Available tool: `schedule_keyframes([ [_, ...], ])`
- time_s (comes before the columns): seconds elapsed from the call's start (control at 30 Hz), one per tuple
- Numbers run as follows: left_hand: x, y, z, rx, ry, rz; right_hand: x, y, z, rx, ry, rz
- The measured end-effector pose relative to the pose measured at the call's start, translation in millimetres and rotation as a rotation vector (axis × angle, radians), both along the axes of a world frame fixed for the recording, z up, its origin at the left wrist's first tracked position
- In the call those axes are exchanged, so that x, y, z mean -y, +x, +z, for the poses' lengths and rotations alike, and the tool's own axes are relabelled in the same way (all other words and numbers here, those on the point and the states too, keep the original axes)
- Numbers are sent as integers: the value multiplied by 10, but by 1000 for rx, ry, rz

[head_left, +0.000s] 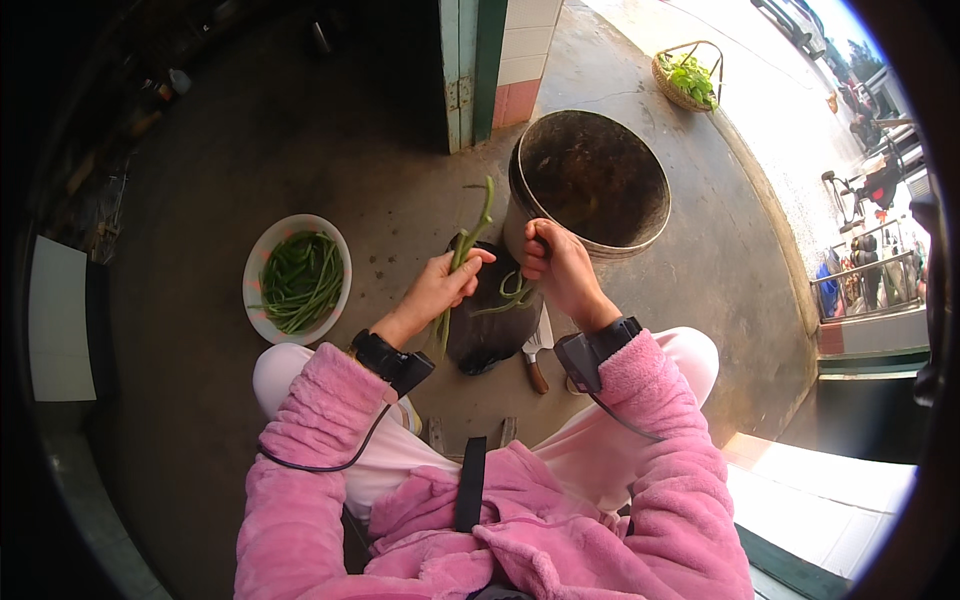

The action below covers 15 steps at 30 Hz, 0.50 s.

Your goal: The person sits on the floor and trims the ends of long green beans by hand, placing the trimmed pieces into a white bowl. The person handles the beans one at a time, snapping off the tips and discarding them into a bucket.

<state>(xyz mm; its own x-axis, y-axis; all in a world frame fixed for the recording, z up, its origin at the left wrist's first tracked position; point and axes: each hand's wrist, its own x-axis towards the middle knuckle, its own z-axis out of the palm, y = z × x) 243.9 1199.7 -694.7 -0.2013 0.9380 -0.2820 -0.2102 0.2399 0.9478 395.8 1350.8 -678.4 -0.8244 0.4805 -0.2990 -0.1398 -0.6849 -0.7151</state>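
My left hand (443,285) is closed around a long green vegetable stem (470,240) that sticks up past my fingers and hangs down below my palm. My right hand (556,264) is closed just right of it, pinching a thin dark piece at its top, with curled green strips (514,293) hanging under it. Both hands hover over a dark round board or bag (487,335) on the floor. A white bowl (260,270) of green stems (303,280) sits to the left. A large dark metal pot (595,180) stands just beyond my right hand.
A knife with a brown handle (537,362) lies on the concrete floor beside the dark board. A woven basket of green leaves (688,78) sits far right near the sunlit street. A doorframe and tiled pillar (490,60) rise behind the pot. My knees frame the work area.
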Motion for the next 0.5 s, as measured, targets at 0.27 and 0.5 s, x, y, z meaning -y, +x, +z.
schedule_keyframes([
  [0.27, -101, 265, -110, -1, -77, -328, -15, -119, 122, 2, -141, -112],
  [0.5, -68, 227, -98, 72, -96, -359, -43, -110, 14, -20, -10, -140],
])
